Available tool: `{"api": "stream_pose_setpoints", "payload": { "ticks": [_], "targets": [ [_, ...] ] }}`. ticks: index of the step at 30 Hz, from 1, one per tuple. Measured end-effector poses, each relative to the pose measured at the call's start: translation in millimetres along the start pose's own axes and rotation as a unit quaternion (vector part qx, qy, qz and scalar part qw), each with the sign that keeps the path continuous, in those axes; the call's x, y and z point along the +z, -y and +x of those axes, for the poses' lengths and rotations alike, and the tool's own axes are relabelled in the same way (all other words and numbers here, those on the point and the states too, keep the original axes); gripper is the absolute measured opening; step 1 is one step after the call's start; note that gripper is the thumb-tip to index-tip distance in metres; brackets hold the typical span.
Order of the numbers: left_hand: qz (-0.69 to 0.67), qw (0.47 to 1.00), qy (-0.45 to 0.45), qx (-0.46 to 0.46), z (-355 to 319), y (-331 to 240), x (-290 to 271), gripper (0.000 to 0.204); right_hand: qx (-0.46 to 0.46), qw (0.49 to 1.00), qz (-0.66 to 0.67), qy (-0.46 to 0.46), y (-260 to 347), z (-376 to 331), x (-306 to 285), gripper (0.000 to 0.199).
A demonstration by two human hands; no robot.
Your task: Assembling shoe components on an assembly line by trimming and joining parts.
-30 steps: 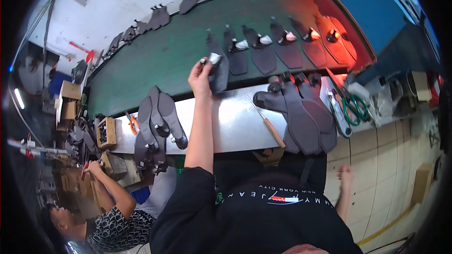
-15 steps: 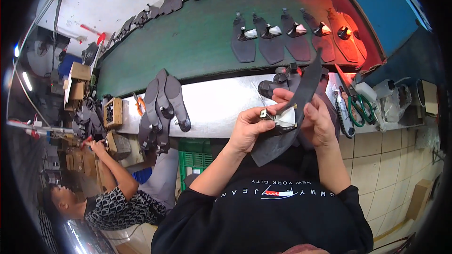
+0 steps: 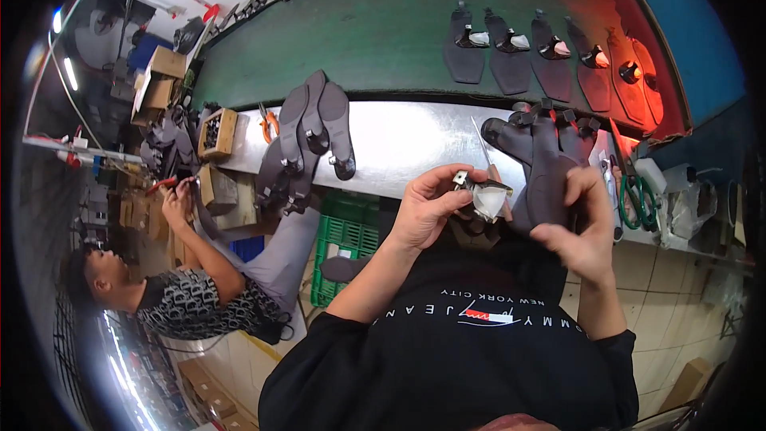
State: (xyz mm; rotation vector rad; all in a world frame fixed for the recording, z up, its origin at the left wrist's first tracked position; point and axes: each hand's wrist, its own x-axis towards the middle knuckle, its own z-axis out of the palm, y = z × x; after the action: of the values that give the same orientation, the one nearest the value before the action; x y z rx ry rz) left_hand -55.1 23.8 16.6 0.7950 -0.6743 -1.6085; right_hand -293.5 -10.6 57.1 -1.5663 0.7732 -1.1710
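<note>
My left hand (image 3: 427, 211) pinches a black sandal strap (image 3: 488, 198) stuffed with white padding, held over the near edge of the metal table. No broad sole face shows with it; whether a sole is still attached I cannot tell. To the right, my right hand (image 3: 581, 227) has its fingers apart and slightly blurred, with nothing seen in it. Just behind that hand lies a pile of dark sandal soles (image 3: 546, 164) with black heels. A thin pointed tool (image 3: 485, 148) rests beside the pile, its handle running down behind the strap.
Sandals with white-stuffed straps (image 3: 511, 52) stand in a row on the green belt (image 3: 351, 40). More soles (image 3: 315, 124) lie left, near orange-handled pliers (image 3: 270, 122). Green-handled scissors (image 3: 637, 195) lie right. A green crate (image 3: 351, 231) stands below; a co-worker (image 3: 207, 279) works at left.
My view has shifted, so the table appears further right and nearer. The broad dark sole between my hands no longer shows. My right hand has moved off it, away from the left.
</note>
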Motion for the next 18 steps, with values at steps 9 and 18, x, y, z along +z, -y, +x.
{"api": "stream_pose_setpoints", "payload": {
  "ticks": [9, 18],
  "targets": [
    [0.049, 0.995, 0.077, 0.027, 7, -26, -22, 0.032, 0.044, 0.996, -0.08, 0.008, 8, -6, 45, 0.054],
    [0.027, 0.996, 0.062, 0.062, 4, -27, -38, 0.033, -0.033, 0.986, -0.154, 0.049, -2, 7, 65, 0.043]
  ]
}}
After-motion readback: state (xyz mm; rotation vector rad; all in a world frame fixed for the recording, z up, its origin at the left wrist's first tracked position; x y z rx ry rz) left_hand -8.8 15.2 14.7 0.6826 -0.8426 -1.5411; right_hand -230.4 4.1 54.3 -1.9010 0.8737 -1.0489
